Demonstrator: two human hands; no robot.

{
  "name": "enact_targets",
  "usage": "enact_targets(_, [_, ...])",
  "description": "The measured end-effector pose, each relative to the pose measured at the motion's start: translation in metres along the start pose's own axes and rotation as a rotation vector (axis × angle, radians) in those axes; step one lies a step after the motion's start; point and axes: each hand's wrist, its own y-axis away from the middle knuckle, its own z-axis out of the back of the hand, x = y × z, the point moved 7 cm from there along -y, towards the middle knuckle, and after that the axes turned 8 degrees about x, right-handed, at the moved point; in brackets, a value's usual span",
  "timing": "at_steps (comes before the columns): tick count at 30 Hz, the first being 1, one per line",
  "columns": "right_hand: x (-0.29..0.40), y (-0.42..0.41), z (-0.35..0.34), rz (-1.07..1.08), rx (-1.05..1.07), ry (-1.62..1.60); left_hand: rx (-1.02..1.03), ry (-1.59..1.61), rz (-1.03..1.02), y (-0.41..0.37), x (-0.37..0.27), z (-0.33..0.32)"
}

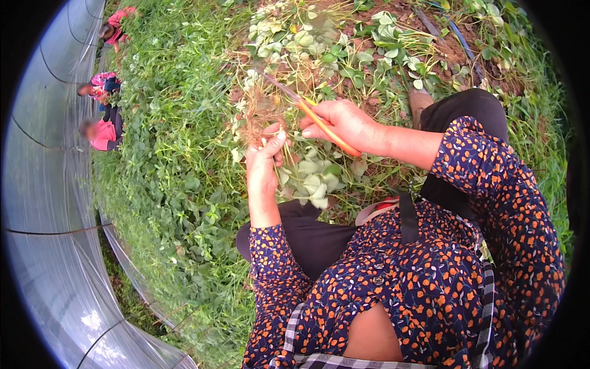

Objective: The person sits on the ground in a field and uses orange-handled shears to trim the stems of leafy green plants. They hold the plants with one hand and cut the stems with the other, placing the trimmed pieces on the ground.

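My left hand (pixel 267 161) grips the stems of an uprooted leafy plant, its leaves (pixel 313 177) hanging towards my lap and its thin brown roots (pixel 258 115) sticking up beyond my fingers. In my right hand (pixel 343 124) is a pair of scissors (pixel 318 120) with orange handles, held just right of the roots. Their blades point up and left, past the roots; whether they are parted is blurred. Beyond both hands lies a heap of plants (pixel 304 39) with pale leaves and long stems.
Dense green plants (pixel 193 184) cover the ground to my left, beside a clear plastic greenhouse sheet (pixel 50 184). Several people, one a person in pink (pixel 103 134), are at the far left. A blue hose (pixel 461 39) crosses bare soil at upper right. My bent knees flank the work.
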Motion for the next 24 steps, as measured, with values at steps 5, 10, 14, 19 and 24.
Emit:
enact_targets(5, [0.012, -0.005, -0.003, 0.184, -0.081, 0.356, 0.138, -0.110, 0.085, 0.006, 0.002, -0.029])
enact_targets(10, [-0.007, -0.012, -0.004, 0.016, 0.003, 0.314, 0.116, -0.116, 0.084, 0.001, 0.006, -0.041])
enact_targets(14, [-0.019, -0.020, -0.003, -0.109, 0.098, 0.122, 0.171, -0.183, 0.121, 0.003, 0.008, -0.051])
enact_targets(19, [-0.028, -0.022, -0.001, -0.268, -0.025, -0.507, 0.175, -0.090, 0.200, -0.008, 0.035, -0.047])
enact_targets(24, [-0.019, -0.033, 0.064, -0.180, -0.291, -0.430, 0.158, 0.022, 0.162, -0.001, 0.030, -0.038])
